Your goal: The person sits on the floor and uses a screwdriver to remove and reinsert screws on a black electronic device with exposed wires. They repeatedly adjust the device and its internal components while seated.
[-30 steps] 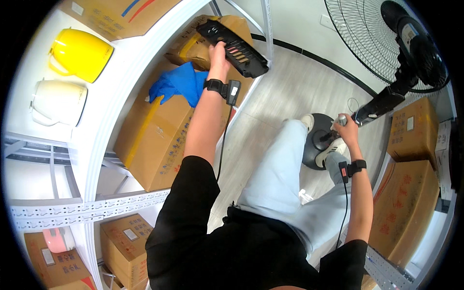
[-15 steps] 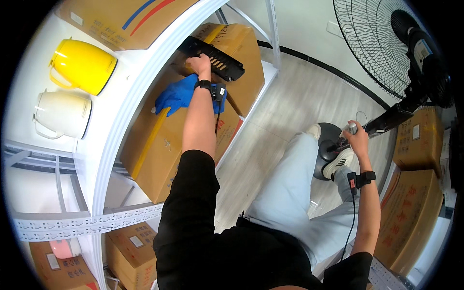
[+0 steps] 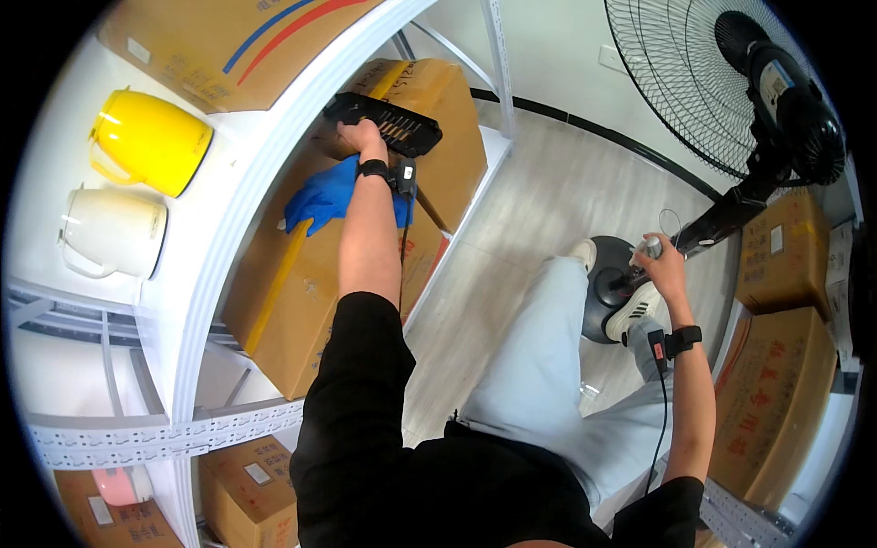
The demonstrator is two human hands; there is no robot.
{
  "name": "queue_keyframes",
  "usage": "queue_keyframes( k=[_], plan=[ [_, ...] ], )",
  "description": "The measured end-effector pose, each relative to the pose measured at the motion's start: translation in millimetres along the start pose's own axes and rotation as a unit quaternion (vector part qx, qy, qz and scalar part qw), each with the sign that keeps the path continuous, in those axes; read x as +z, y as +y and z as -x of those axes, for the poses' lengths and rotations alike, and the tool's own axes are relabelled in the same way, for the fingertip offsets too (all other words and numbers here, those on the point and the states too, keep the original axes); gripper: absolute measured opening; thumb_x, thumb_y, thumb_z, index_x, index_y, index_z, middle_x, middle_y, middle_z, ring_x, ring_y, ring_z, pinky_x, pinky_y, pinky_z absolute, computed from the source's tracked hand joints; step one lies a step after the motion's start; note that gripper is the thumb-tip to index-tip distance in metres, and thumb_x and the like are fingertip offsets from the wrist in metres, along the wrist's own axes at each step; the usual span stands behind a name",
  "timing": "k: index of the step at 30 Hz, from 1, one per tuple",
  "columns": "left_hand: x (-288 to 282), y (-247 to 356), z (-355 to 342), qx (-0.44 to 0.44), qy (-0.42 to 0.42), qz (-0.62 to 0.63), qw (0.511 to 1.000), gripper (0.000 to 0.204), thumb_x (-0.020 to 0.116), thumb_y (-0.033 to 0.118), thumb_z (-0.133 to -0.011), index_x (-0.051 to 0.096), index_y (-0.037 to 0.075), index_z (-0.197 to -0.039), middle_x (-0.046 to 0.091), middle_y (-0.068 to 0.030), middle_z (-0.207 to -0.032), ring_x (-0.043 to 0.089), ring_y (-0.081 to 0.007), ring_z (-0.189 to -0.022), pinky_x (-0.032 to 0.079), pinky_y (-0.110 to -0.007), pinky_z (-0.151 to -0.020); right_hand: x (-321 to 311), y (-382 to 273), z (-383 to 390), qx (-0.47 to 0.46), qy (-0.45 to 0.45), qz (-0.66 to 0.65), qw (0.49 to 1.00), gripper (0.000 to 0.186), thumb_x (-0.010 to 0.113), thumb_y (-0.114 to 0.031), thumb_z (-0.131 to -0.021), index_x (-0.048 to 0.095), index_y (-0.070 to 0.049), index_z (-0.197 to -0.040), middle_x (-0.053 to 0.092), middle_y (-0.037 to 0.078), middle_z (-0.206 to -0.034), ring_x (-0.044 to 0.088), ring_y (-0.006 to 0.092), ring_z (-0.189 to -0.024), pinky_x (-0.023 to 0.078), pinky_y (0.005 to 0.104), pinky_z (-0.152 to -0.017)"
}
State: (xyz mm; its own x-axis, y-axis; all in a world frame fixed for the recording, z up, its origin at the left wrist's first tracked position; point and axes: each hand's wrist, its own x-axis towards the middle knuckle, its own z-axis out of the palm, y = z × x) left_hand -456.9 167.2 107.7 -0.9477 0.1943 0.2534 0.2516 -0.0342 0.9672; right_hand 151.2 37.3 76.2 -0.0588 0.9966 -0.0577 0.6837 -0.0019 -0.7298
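Note:
My left hand (image 3: 364, 137) reaches onto the shelf, its fingers closed on the near edge of a black slotted plastic case (image 3: 416, 132). The case lies on a taped cardboard box (image 3: 457, 119). Just below that wrist, a crumpled blue cloth or glove (image 3: 324, 196) rests on another cardboard box (image 3: 292, 301). My right hand (image 3: 667, 269) grips a small silver cylindrical object (image 3: 652, 247) beside the black pole of a standing fan (image 3: 717, 224). What kind of object it is cannot be made out. Part of it is hidden by the fingers.
Yellow (image 3: 155, 142) and cream (image 3: 114, 233) jugs stand on the white shelf at left. The fan's wire cage (image 3: 676, 82) rises at upper right; its round base (image 3: 610, 290) is by my shoes. Cardboard boxes (image 3: 776, 393) line the right side.
The whole view has shifted slightly left and down. Both hands keep their holds, with the case on the box and the silver object by the fan pole.

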Motion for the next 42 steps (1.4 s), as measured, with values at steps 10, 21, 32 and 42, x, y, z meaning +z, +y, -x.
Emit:
queue_keyframes(
  k=[10,21,32,42],
  plan=[
    [-14.3,24.7,24.9,0.010,-0.049,-0.008,0.999,0.053,0.052,0.007,-0.082,0.036,-0.015,-0.128,0.035,-0.0315,-0.132,0.046,-0.0409,-0.118,0.050,-0.045,-0.094,-5.4,23.8,-19.3,-0.024,0.051,0.014,0.998,0.045,0.075,-0.031,-0.073,0.066,-0.004,-0.108,0.069,0.015,-0.074,0.068,0.0251,-0.064,0.053,0.0358,-0.064],
    [-28.6,37.4,352.0,0.194,-0.327,0.042,0.924,0.050,0.053,-0.008,-0.075,0.045,-0.003,-0.124,0.043,-0.0166,-0.125,0.041,-0.0305,-0.120,0.030,-0.041,-0.107,-4.7,16.7,-15.4,0.079,0.054,-0.219,0.971,0.047,0.081,-0.028,-0.073,0.066,-0.003,-0.110,0.063,0.000,-0.071,0.055,0.0055,-0.057,0.046,0.0222,-0.053],
    [30.3,-34.1,515.2,-0.429,-0.697,-0.136,0.558,0.029,0.058,0.017,-0.084,0.059,0.004,-0.110,0.059,-0.0141,-0.113,0.056,-0.0301,-0.104,0.042,-0.048,-0.091,-22.8,1.5,19.9,0.093,0.071,-0.311,0.943,0.040,0.081,-0.024,-0.075,0.066,-0.004,-0.107,0.064,0.000,-0.080,0.054,0.0054,-0.059,0.045,0.0219,-0.052],
    [17.3,-65.4,509.7,-0.528,-0.693,0.018,0.490,0.020,0.051,0.019,-0.094,0.060,0.001,-0.099,0.062,-0.0100,-0.095,0.063,-0.0267,-0.085,0.054,-0.041,-0.073,-33.7,-10.3,25.0,0.103,0.059,-0.374,0.920,0.036,0.078,-0.019,-0.078,0.066,-0.004,-0.108,0.066,0.001,-0.089,0.049,0.0039,-0.060,0.038,0.0202,-0.052]
  ],
)
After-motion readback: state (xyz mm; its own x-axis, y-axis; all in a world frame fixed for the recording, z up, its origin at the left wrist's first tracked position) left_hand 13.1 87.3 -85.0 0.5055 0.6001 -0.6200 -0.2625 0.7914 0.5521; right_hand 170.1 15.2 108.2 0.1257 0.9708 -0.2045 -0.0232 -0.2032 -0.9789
